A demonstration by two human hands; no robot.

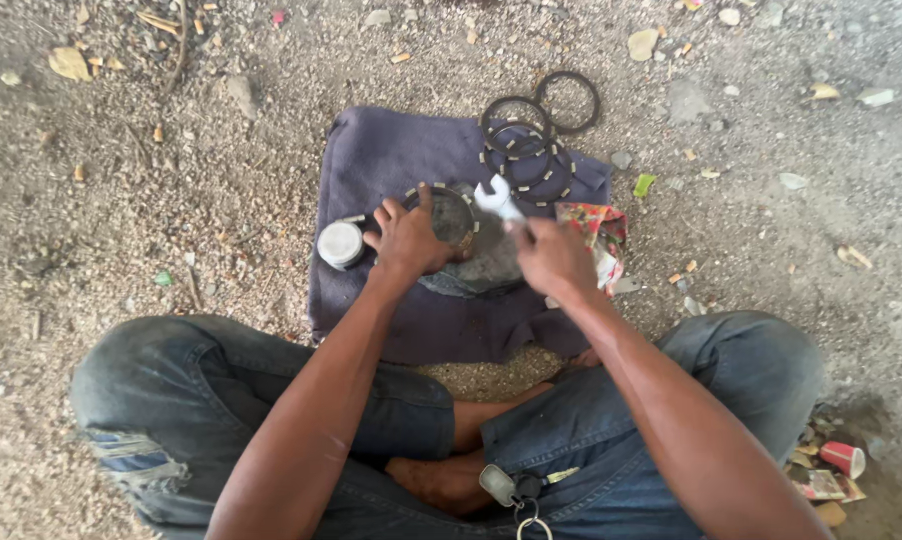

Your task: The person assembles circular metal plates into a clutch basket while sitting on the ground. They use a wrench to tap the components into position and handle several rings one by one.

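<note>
the left hand (406, 238) is resting half open on the round metal part (453, 222) lying on the purple cloth (391, 160); the right hand (551, 258) is gripping a wrench (497, 198) closed-fisted above it, a red patterned wrapper (596, 228) lying just beside.

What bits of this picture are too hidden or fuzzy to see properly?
Head view:
- Round grey metal part on the purple cloth: partly hidden by the left hand.
- Silver open-ended spanner: blurred, its handle hidden inside the right hand.
- Key bunch: its ring is cut off by the bottom edge.
</note>
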